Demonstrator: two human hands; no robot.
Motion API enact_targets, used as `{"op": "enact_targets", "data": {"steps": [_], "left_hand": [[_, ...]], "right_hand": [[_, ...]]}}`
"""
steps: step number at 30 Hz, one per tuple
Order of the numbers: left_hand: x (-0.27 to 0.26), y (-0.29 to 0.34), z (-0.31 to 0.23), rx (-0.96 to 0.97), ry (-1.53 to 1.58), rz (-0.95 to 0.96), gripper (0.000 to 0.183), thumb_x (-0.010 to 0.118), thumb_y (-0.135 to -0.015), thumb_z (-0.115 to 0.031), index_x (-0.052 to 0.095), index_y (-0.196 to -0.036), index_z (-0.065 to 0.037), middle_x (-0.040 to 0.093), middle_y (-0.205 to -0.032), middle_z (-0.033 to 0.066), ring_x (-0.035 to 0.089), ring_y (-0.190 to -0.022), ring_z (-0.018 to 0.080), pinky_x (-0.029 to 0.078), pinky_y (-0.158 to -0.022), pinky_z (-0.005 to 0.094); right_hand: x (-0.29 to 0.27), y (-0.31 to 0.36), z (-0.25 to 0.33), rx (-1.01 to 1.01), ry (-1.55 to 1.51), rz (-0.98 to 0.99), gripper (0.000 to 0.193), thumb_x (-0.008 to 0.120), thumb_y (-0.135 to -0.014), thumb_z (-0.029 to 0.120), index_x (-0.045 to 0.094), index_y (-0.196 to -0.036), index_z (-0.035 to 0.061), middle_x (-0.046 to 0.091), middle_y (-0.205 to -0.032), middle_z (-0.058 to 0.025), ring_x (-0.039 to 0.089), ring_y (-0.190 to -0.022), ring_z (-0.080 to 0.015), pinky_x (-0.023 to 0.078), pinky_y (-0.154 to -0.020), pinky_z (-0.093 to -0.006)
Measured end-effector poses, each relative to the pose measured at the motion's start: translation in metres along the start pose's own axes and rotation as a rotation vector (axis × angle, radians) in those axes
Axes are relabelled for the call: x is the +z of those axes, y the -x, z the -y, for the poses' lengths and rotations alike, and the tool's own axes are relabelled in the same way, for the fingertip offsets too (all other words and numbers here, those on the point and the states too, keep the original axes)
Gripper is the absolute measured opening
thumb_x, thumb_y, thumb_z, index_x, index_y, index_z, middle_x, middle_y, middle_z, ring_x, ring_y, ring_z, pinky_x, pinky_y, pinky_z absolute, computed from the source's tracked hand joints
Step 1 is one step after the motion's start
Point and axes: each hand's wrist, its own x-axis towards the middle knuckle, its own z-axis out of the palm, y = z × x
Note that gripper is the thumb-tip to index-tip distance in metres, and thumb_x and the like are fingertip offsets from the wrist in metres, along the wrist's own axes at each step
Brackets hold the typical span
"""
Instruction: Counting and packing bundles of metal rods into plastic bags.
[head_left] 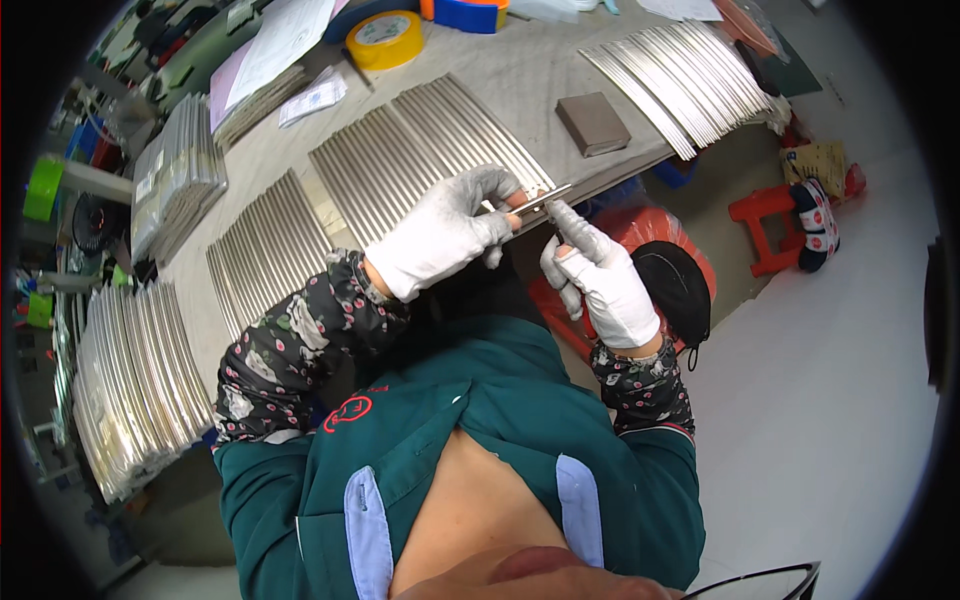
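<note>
My left hand (440, 225), in a white glove with bare fingertips, pinches a thin metal strip (543, 197) at the table's front edge. The strip points toward the right, seen nearly edge-on. My right hand (605, 290), gloved too, is at the strip's far end, its index finger extended against or just below it. The other right fingers are curled, and a small dark thing shows by them, too small to name. Just beyond my hands lies a row of similar metal strips (465, 130), side by side on the table.
More strips (265, 245) lie to the left, and another row (675, 85) at the far right. A brown block (593, 124) sits between rows. Wrapped bundles (135, 375) stand at the left edge, yellow tape (384, 40) at the back. A red stool (768, 230) is on the floor right.
</note>
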Motion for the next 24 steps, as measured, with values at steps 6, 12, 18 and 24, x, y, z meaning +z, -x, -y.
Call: {"op": "enact_targets", "data": {"steps": [6,12,18,24], "left_hand": [[0.003,-0.005,-0.019,0.092,0.165,0.082,0.029,0.064,-0.085,-0.011,0.052,-0.107,0.003,0.056,-0.083,0.0024,0.052,-0.060,0.0057,0.044,-0.052,0.0167],[-0.025,-0.009,-0.024,0.884,-1.062,-0.268,0.017,0.056,-0.084,-0.002,0.056,-0.102,-0.004,0.060,-0.086,0.0054,0.060,-0.073,0.0207,0.050,-0.063,0.0302],[-0.031,-0.005,0.000,0.912,-1.859,0.006,0.013,0.055,-0.075,-0.017,0.049,-0.085,-0.010,0.050,-0.075,0.0018,0.056,-0.068,0.0181,0.047,-0.060,0.0305],[-0.027,-0.006,0.032,0.968,-1.743,0.118,0.012,0.056,-0.073,-0.020,0.047,-0.073,-0.012,0.047,-0.073,0.0015,0.054,-0.071,0.0170,0.046,-0.065,0.0305]], "right_hand": [[-0.021,-0.005,0.013,-0.064,0.129,0.044,0.052,0.053,-0.091,0.010,0.036,-0.140,0.0032,0.049,-0.075,0.0001,0.038,-0.054,-0.0029,0.033,-0.046,-0.0156],[-0.043,-0.005,0.038,-0.156,0.310,0.013,0.053,0.052,-0.092,0.015,0.034,-0.141,0.0027,0.046,-0.073,0.0004,0.035,-0.053,-0.0026,0.032,-0.045,-0.0150],[-0.068,-0.003,0.047,-0.155,0.387,-0.022,0.056,0.055,-0.092,0.021,0.034,-0.140,0.0014,0.045,-0.068,0.0006,0.035,-0.052,-0.0033,0.032,-0.044,-0.0159],[-0.061,-0.003,0.055,-0.076,0.403,0.066,0.051,0.054,-0.091,0.020,0.040,-0.136,-0.0012,0.042,-0.067,0.0030,0.035,-0.053,-0.0035,0.030,-0.046,-0.0156]]}}
